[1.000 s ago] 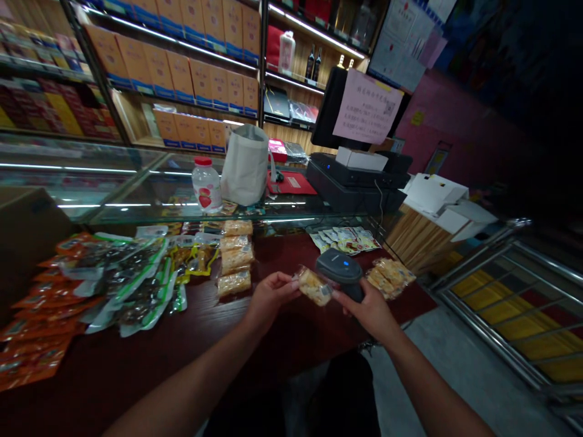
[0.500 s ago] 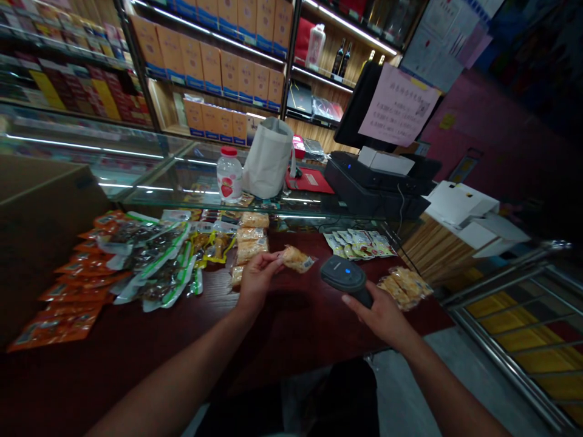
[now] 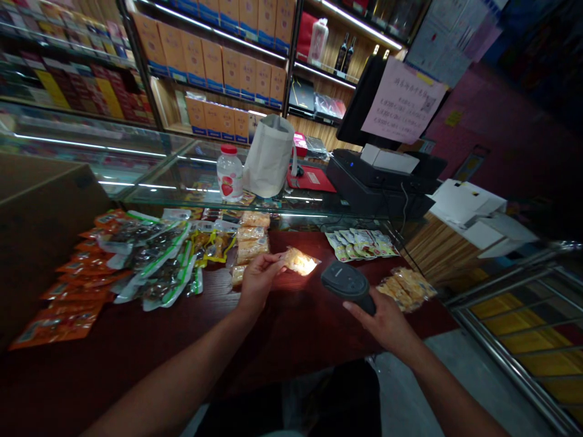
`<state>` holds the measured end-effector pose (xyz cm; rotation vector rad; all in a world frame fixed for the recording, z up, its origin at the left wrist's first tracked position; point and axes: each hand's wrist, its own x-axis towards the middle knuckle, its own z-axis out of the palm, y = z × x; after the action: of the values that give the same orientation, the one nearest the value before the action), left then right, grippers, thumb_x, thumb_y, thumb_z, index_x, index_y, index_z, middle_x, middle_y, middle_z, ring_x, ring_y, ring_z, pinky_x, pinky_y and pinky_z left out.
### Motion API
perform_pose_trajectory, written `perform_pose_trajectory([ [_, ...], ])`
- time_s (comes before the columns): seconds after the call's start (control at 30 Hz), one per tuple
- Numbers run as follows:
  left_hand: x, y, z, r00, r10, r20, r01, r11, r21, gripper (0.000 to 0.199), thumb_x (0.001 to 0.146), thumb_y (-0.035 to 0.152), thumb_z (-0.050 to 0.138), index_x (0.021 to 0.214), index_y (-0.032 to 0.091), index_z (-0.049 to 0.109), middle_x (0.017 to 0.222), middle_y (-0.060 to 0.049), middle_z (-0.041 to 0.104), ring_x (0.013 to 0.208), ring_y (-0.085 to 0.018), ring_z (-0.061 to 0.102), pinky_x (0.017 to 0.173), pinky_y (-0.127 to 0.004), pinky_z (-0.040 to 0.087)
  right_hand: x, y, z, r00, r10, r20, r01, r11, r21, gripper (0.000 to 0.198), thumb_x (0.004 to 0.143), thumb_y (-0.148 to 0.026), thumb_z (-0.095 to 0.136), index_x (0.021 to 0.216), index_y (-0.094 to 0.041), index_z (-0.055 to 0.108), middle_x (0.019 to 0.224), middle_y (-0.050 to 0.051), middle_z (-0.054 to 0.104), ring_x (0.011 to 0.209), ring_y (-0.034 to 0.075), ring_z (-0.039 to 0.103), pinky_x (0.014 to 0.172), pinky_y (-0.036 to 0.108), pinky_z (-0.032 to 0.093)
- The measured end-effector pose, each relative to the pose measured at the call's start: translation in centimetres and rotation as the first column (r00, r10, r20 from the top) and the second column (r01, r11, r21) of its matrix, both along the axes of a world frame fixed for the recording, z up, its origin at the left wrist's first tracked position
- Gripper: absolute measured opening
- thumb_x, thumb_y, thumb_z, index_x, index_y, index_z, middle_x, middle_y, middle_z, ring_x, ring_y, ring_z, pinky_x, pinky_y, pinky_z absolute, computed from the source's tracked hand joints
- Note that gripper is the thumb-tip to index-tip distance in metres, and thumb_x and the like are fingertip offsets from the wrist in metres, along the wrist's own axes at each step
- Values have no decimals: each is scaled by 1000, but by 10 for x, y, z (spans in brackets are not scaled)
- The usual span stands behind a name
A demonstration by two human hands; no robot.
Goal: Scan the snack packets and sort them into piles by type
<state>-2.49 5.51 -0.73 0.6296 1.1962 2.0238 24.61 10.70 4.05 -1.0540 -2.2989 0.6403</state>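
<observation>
In the head view, the scanner (image 3: 346,282) is held above the dark red table (image 3: 273,334), its head turned up and to the left. The person's right hand (image 3: 387,315) is closed around its handle, at the lower right of the head, with the thumb lying along the near side; whether a finger presses a trigger cannot be told.

Just left of the scanner and apart from it is a wrapped snack (image 3: 299,262), a bright patch of light lying across its right part. The person's left hand (image 3: 259,282), farther left of the scanner, pinches the snack's left end between thumb and fingers, nearly closed. Whether the snack touches the table cannot be told.

Beyond that hand, left of the scanner, lies a row of wrapped snacks (image 3: 253,233); yellow packets (image 3: 223,243), green-edged packets (image 3: 168,261) and orange packets (image 3: 68,303) follow in order, ever farther from it. Just behind the scanner are pale green pouches (image 3: 362,243), and to its right, past the right hand's knuckles, a cluster of wrapped snacks (image 3: 405,289). Well behind it and to the left stand a red-capped bottle (image 3: 229,176) and a white bag (image 3: 269,155).
</observation>
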Motion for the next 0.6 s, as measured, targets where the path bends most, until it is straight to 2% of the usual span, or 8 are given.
perform_pose_trajectory([
  [0.13,1,-1,0,1000,0,8,0,1000,-12,40,54,42,91,71,17,66,92,-6,78,88,-21,72,78,-31,58,0,-2,-2,1000,-4,-20,4,1000,-17,44,86,-53,62,107,-17,73,101,16,78,94,36,72,83,46,54],
  [0.3,3,-3,1,999,-23,30,23,1000,-3,40,54,40,93,70,17,65,93,-5,77,93,-21,71,82,-33,58,-5,-6,-5,999,1,-53,-5,998,-68,41,86,-52,63,106,-18,72,104,14,78,98,32,72,87,40,54],
  [0.37,1,-4,3,1000,-12,25,12,1000,-2,40,54,40,93,71,17,65,90,-5,77,89,-20,71,82,-34,58,-7,-8,-5,998,-10,-61,5,996,-90,40,86,-52,62,104,-19,72,100,12,78,93,30,73,84,38,55],
  [0.5,-25,0,13,988,151,-13,-150,987,52,38,58,38,90,74,16,63,81,-1,72,75,-14,68,79,-31,58,-4,-10,-3,996,-60,-72,49,989,-137,42,84,-55,61,98,-17,71,68,6,72,58,25,66,61,34,53],
  [0.6,-58,11,21,952,307,-8,-305,948,86,39,57,37,88,73,16,59,75,3,65,69,-11,65,79,-30,58,3,-12,-1,992,-102,-78,88,982,-167,41,82,-57,62,91,-18,70,54,1,61,46,22,58,51,33,47],
])
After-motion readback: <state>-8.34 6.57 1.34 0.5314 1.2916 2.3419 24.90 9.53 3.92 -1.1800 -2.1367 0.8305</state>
